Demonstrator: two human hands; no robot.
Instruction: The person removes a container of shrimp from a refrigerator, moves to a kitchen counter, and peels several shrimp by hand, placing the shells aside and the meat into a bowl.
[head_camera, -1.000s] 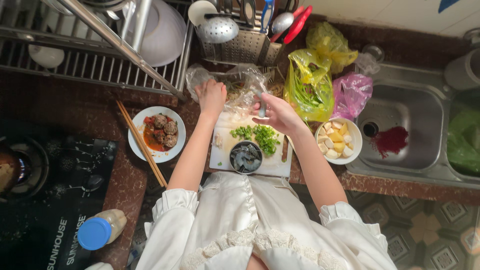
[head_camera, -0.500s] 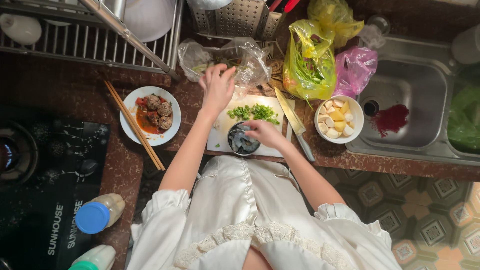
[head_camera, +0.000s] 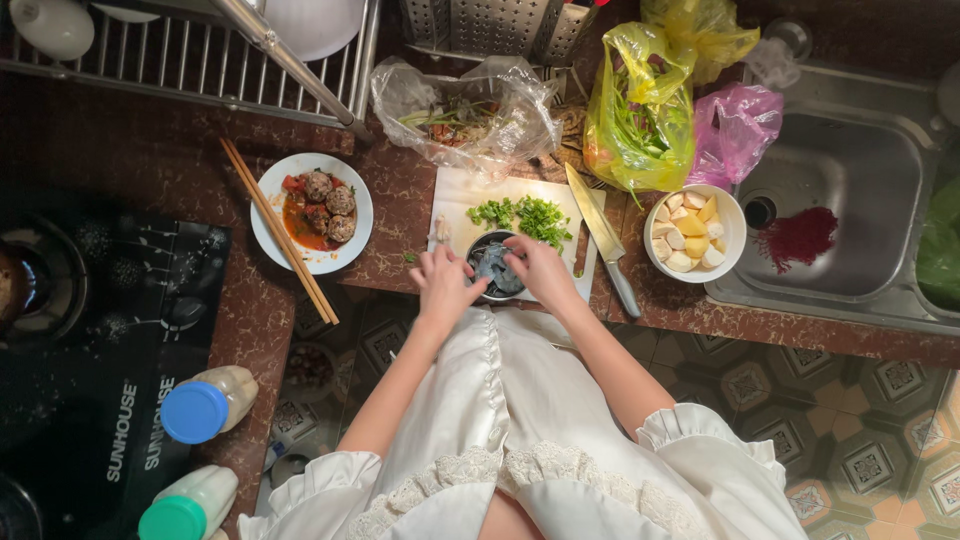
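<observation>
A small dark bowl (head_camera: 493, 270) of grey raw shrimp stands on the near edge of a white cutting board (head_camera: 462, 192). My left hand (head_camera: 443, 285) curls against the bowl's left rim. My right hand (head_camera: 541, 268) reaches in from the right, its fingertips pinched on a grey shrimp (head_camera: 497, 262). Chopped green herbs (head_camera: 523, 216) lie on the board just beyond the bowl. A knife (head_camera: 604, 238) rests on the board's right edge with its handle toward me.
A plate of meatballs in red sauce (head_camera: 313, 211) with chopsticks (head_camera: 277, 229) across it sits left. A white bowl of pale chunks (head_camera: 692, 232), plastic bags (head_camera: 640, 105) and a steel sink (head_camera: 850, 200) are right. A black stove (head_camera: 90, 330) and capped bottles (head_camera: 205, 403) are far left.
My left hand came back from the clear plastic bag to the bowl. My right hand put the knife down on the board's right edge and moved into the bowl.
</observation>
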